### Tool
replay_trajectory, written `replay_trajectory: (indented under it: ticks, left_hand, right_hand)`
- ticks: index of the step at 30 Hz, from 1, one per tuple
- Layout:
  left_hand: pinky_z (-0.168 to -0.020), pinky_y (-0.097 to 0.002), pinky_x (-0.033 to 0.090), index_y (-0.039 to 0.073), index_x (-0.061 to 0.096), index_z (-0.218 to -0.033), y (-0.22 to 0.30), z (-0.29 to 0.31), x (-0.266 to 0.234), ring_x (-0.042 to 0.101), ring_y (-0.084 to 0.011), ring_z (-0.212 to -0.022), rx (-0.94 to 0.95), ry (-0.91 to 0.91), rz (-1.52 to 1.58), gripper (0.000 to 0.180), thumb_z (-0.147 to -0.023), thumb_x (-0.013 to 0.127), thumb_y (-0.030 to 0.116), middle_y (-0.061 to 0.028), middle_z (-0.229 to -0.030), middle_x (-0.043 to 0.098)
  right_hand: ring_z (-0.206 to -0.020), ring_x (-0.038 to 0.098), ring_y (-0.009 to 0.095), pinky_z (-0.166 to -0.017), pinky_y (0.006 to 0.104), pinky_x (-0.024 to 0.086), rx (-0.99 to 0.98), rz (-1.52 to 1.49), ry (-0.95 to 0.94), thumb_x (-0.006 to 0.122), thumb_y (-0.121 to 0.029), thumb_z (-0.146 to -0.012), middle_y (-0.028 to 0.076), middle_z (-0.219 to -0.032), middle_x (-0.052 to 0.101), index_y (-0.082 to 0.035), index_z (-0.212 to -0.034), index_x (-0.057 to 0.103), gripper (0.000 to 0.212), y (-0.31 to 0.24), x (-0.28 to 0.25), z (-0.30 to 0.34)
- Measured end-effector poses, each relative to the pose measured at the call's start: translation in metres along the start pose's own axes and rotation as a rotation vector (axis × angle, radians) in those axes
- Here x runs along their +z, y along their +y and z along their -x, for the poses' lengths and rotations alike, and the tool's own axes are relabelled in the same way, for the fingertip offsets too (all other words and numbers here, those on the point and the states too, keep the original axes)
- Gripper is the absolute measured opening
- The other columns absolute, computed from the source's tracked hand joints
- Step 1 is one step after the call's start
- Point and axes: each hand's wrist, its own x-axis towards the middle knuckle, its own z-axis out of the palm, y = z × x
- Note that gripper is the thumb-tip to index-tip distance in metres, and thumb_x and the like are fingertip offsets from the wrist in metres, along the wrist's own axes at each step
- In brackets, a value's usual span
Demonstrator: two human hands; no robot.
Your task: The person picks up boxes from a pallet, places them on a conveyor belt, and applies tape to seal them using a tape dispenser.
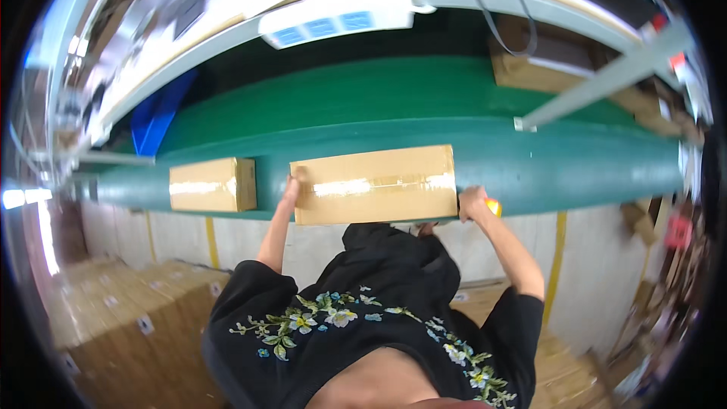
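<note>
- Our left hand (292, 186) lies open on the 9 o'clock end of the large taped carton (374, 184), bracing it on the green conveyor belt (530, 163).
- Our right hand (471, 203), at the carton's 3 o'clock end, is closed on a small yellow thing (493, 207) — what it is we cannot tell.
- A smaller carton (212, 185) sits further toward 9 o'clock, apart.

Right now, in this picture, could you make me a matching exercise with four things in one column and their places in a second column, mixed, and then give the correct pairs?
Things:
1. large cardboard box
2. small cardboard box
3. left hand
4. right hand

Places:
A. at the large box's right end, next to something orange
B. alone on the green belt, left of the large box
C. flat against the large box's left end
D. between both hands

Pairs: 1-D, 2-B, 3-C, 4-A
</note>
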Motion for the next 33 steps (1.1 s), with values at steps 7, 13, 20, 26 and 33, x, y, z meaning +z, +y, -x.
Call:
replay_trajectory:
  ticks: [7,13,20,26,33]
  left_hand:
    - [-0.088,-0.0404,0.046,0.006,0.034,-0.126,0.040,0.039,0.038,0.053,-0.0258,-0.107,-0.212,-0.347,0.439,0.066,-0.080,0.064,0.041,-0.0128,-0.119,0.052]
    - [-0.105,-0.0419,0.031,-0.005,0.018,-0.138,0.105,0.101,0.142,0.034,-0.0306,-0.130,-0.047,-0.745,0.255,0.088,-0.079,0.061,0.045,-0.0241,-0.140,0.032]
    - [-0.086,-0.0339,0.046,-0.002,0.045,-0.127,0.135,0.126,0.076,0.056,-0.0250,-0.104,0.099,-0.985,0.431,0.073,-0.085,0.055,0.056,-0.0166,-0.118,0.054]
    - [-0.068,-0.0255,0.048,0.006,0.062,-0.107,0.107,0.115,0.077,0.060,-0.0119,-0.078,-0.038,-1.351,0.591,0.043,-0.089,0.056,0.045,-0.0030,-0.094,0.065]
    - [-0.075,-0.0278,0.046,0.009,0.063,-0.105,0.101,0.090,0.058,0.059,-0.0093,-0.087,-0.283,-1.453,0.647,0.027,-0.088,0.061,0.030,-0.0012,-0.097,0.065]
  right_hand:
    - [-0.089,0.065,0.033,-0.078,0.0402,0.051,0.206,-1.004,0.522,0.076,-0.041,-0.061,0.021,-0.092,0.067,-0.005,-0.104,0.066,0.057,0.077,0.000,0.129]
    - [-0.091,0.065,0.027,-0.081,0.0364,0.050,0.115,-1.271,0.842,0.077,-0.029,-0.071,0.022,-0.100,0.065,-0.001,-0.118,0.057,0.059,0.009,-0.027,0.163]
    - [-0.096,0.065,0.026,-0.083,0.0354,0.049,0.001,-1.343,0.976,0.078,-0.020,-0.067,0.022,-0.107,0.064,-0.002,-0.127,0.051,0.068,-0.098,-0.065,0.157]
    - [-0.086,0.066,0.033,-0.074,0.0391,0.052,-0.113,-1.184,1.121,0.080,-0.024,-0.065,0.019,-0.095,0.065,-0.007,-0.128,0.051,0.071,-0.130,-0.074,0.144]
    - [-0.075,0.065,0.035,-0.067,0.0407,0.051,-0.200,-1.081,1.107,0.078,-0.031,-0.067,0.019,-0.085,0.064,-0.009,-0.127,0.053,0.069,-0.136,-0.080,0.130]
